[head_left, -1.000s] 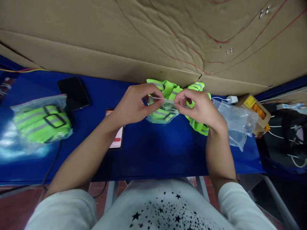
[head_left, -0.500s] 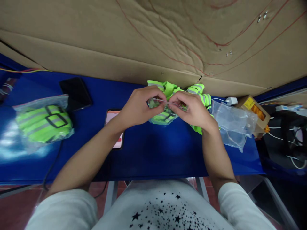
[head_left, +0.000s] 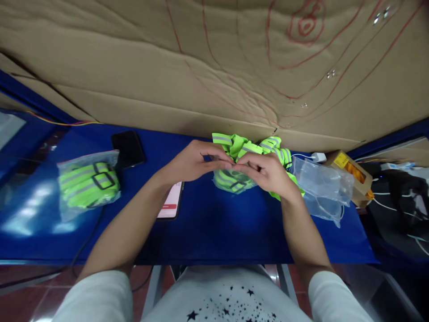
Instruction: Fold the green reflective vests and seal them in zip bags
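Observation:
In the head view my left hand [head_left: 200,162] and my right hand [head_left: 264,171] meet at the middle of the desk, thumbs and fingers pinched on the top edge of a clear plastic zip bag [head_left: 234,182]. Inside the bag lies a folded neon-green strap with grey stripes and a black buckle. My fingers hide most of the bag's edge. Right behind it are loose neon-green reflective straps [head_left: 248,146], piled against the cardboard. Another filled zip bag [head_left: 87,184] with a similar strap rests at the left.
A lit phone [head_left: 170,201] lies beside my left forearm, and a black phone [head_left: 128,148] sits farther back. Empty clear bags [head_left: 321,181], a white plug [head_left: 318,157] and a cardboard box [head_left: 351,176] are at the right. A cardboard wall [head_left: 134,76] bounds the blue desk [head_left: 214,237].
The view has tilted up and shifted left, so the desk sits lower in it. My fingertips have come closer together along the bag's top edge; its opening is now less visible.

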{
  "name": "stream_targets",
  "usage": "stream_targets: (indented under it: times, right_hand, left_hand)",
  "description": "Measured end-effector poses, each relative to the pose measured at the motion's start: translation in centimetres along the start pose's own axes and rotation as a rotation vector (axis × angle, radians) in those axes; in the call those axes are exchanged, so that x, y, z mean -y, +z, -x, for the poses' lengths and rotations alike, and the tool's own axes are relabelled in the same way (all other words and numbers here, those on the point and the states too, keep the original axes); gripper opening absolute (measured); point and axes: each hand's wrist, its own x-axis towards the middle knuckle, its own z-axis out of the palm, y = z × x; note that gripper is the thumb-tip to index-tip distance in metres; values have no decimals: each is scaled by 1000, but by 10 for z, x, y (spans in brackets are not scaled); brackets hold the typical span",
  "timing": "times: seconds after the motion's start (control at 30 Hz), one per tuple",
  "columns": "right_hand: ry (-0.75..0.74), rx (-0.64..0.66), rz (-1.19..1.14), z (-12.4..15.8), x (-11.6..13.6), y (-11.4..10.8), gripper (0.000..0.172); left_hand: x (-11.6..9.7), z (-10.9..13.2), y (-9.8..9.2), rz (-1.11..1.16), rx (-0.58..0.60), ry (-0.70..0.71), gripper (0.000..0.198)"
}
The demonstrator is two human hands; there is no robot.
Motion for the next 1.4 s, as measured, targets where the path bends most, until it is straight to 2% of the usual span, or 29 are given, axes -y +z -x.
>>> stream_targets:
  times: [0.07, 0.17, 0.27, 0.37, 0.43, 0.47, 0.53, 0.57, 0.6, 0.63, 0.7, 0.77, 0.83, 0.9, 0.93, 0.97, 1.07, 1.13, 1.2, 1.27, 1.33, 1.4]
  right_hand:
    - [48, 26, -47, 4, 7, -11, 24]
    - [98, 101, -62, 14, 17, -30, 24]
    - [106, 138, -61, 30, 22, -43, 22]
    - [74, 154, -102, 53, 27, -44, 15]
    - [34, 108, -154, 72, 34, -37, 8]
    - [20, 66, -202, 82, 38, -32, 8]
    - [10, 2, -307, 101, 46, -19, 15]
    - [0, -31, -350, 109, 50, -12, 17]
    - [5, -90, -402, 118, 52, -4, 17]
    - [24, -161, -462, 125, 53, 4, 15]
    - [88, -286, -574, 139, 51, 18, 10]
    - [203, -388, -619, 152, 43, 29, 17]
    - [331, -486, -573, 164, 32, 37, 28]
    - [413, -542, -461, 179, 20, 42, 29]
    - [432, -540, -394, 187, 14, 44, 26]
    - [437, -521, -327, 195, 8, 47, 23]
    - [401, -390, -169, 221, -7, 57, 18]
    - [335, -301, -85, 235, -15, 66, 19]
    - [241, -237, -3, 245, -21, 74, 20]
    - [163, -191, 60, 248, -24, 79, 19]
    - [145, -165, 75, 248, -26, 80, 18]
    - [170, -162, 31, 246, -27, 80, 17]
  left_hand:
    - [-4, 1, 1, 33, 37, 44, 23]
    - [-20, 4, 7, -37, 72, 97, 25]
    - [-40, 15, 18, -79, 34, 111, 26]
    - [-54, 39, 29, -13, -39, 37, 25]
    - [-58, 63, 41, 60, -51, -53, 21]
    - [-59, 76, 50, 112, -56, -105, 26]
    - [-56, 103, 78, 162, -77, -256, 90]
    - [-53, 115, 95, 195, -64, -338, 112]
    - [-49, 126, 113, 258, -33, -432, 120]
    - [-44, 135, 131, 344, -38, -503, 119]
    - [-35, 148, 158, 469, -157, -623, 108]
    - [-28, 152, 165, 473, -284, -639, 94]
    - [-26, 148, 149, 432, -413, -631, 79]
    - [-25, 142, 116, 313, -609, -631, 72]
    - [-24, 139, 96, 250, -694, -677, 65]
    - [-23, 136, 77, 188, -807, -703, 61]
    - [-11, 139, 25, 60, -1113, -695, 63]
    - [0, 150, 1, 11, -1197, -731, 60]
    - [7, 168, -15, -52, -1255, -782, 55]
    - [10, 189, -22, -150, -1311, -832, 56]
    - [9, 210, -23, -244, -1343, -874, 59]
    - [9, 228, -18, -300, -1322, -915, 61]
